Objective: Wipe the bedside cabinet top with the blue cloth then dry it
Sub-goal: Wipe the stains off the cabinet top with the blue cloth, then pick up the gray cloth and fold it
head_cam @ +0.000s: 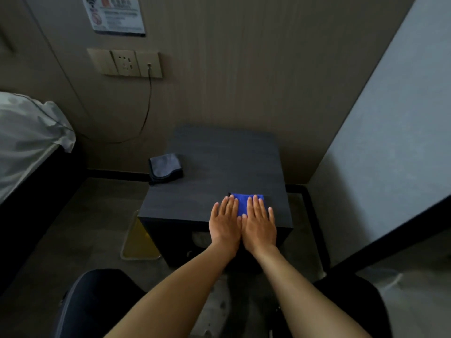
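Observation:
The bedside cabinet (219,162) has a dark wood-grain top and stands in a corner. A folded blue cloth (244,203) lies near the top's front right edge. My left hand (225,223) and my right hand (258,223) rest side by side on it, palms down, fingers flat and slightly spread, so most of the cloth is covered. A folded grey cloth (166,167) sits at the top's left edge, partly overhanging it, well apart from both hands.
A bed with white bedding (26,137) stands at the left. A wall socket panel (127,63) with a plugged cable (146,111) hangs behind the cabinet. A pale wall (390,142) closes the right side. A yellowish bin (139,242) sits on the floor left of the cabinet.

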